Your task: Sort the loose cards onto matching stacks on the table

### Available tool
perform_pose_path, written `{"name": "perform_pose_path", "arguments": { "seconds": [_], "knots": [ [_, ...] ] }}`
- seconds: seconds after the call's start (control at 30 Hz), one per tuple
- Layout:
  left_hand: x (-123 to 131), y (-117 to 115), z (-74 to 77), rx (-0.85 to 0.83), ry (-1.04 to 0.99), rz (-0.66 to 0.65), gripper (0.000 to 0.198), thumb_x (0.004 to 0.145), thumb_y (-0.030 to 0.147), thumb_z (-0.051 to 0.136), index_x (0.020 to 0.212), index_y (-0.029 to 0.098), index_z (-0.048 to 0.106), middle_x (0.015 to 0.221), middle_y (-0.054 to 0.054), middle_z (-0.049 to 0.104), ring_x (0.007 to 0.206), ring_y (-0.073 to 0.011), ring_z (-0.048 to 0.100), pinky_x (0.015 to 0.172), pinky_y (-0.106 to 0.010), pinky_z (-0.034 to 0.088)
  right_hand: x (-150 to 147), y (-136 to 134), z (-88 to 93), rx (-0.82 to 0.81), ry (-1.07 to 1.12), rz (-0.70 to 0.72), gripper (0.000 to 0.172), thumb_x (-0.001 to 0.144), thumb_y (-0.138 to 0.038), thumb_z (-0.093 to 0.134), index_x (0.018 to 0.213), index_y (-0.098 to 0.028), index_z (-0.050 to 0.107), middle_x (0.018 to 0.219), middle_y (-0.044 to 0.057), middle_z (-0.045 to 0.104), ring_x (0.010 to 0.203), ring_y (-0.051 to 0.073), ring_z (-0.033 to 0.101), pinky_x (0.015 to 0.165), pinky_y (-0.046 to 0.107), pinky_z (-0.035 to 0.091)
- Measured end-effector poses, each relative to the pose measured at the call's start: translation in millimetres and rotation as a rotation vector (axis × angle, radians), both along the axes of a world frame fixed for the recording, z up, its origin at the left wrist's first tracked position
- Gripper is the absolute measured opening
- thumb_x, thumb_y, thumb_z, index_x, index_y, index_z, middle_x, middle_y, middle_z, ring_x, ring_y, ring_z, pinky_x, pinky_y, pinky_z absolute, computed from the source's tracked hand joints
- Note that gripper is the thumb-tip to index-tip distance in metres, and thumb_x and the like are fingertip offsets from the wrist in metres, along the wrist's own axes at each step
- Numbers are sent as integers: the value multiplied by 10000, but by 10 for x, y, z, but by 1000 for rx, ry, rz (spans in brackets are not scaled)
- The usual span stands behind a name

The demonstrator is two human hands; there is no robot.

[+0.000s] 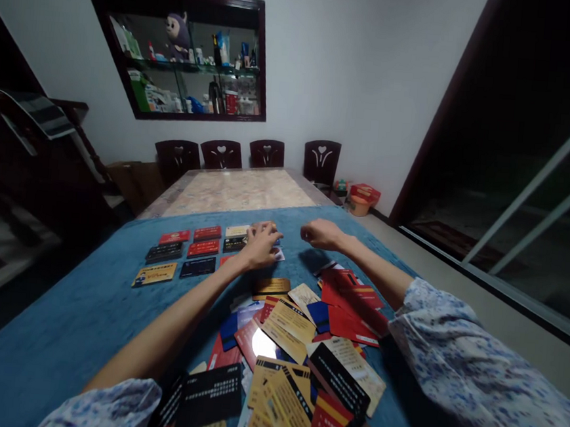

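Note:
My left hand (261, 243) reaches far across the blue cloth (74, 315) and rests palm down on cards at the right end of a laid-out grid of red, black and gold cards (188, 248). Its fingers lie fairly flat over a gold card and a pale card (278, 254). My right hand (319, 232) hovers just to the right, fingers curled loosely; whether it holds anything is hidden. A loose heap of many cards (298, 359) in gold, red, black and blue lies close to me between my forearms.
The table runs on beyond the cloth with a bare marbled top (240, 190). Several dark chairs (270, 153) stand at its far end under a wall shelf (188, 61). A glass door (528, 193) is on the right, a red tub (362, 200) on the floor.

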State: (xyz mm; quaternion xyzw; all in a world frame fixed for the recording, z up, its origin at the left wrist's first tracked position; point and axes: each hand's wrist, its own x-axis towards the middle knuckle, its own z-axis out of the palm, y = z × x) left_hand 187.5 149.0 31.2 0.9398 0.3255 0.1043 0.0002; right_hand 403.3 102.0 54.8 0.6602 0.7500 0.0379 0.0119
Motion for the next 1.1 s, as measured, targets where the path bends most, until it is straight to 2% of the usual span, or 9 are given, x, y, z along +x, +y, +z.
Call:
{"name": "perform_pose_path", "arguments": {
  "seconds": [0.37, 0.67, 0.8, 0.93, 1.1],
  "knots": [
    [226, -538, -109, -35, 13, -216, 336, 872, 232, 557, 1188, 293, 655, 1335, -63, 569, 1299, -318, 350, 1046, -537, 259, 109, -732, -119, -41, -31, -11, 233, 856, -164, 556, 1003, -233, 722, 1078, 79, 721, 994, 220, 631, 691, 261, 373],
    [491, -998, -168, -99, 51, -491, 294, 859, 153, 527, 1107, 234, 662, 1324, -71, 614, 1296, -326, 365, 989, -540, 298, 346, -1175, -382, 11, -11, -14, 230, 882, -182, 530, 1006, -211, 721, 1000, 83, 690, 942, 214, 588, 678, 284, 333],
    [580, -1119, -228, -95, 82, -590, 388, 824, 101, 522, 1179, 225, 617, 1365, -69, 596, 1318, -335, 358, 996, -563, 306, 445, -1315, -504, 82, 40, 20, 208, 885, -188, 536, 980, -206, 720, 981, 84, 670, 917, 214, 555, 690, 293, 330],
    [615, -1204, -256, -79, 124, -627, 453, 821, 92, 505, 1246, 231, 568, 1452, -64, 525, 1331, -343, 360, 1033, -594, 294, 524, -1414, -613, 149, 101, 57, 212, 918, -212, 517, 985, -206, 719, 957, 89, 666, 896, 214, 539, 722, 306, 350],
    [610, -1247, -270, -57, 125, -643, 367, 907, 155, 464, 1242, 247, 580, 1436, -55, 542, 1351, -327, 359, 1076, -563, 280, 633, -1512, -695, 219, 167, 119, 203, 925, -239, 519, 941, -194, 717, 932, 96, 667, 852, 206, 535, 725, 312, 373]
  ]
}}
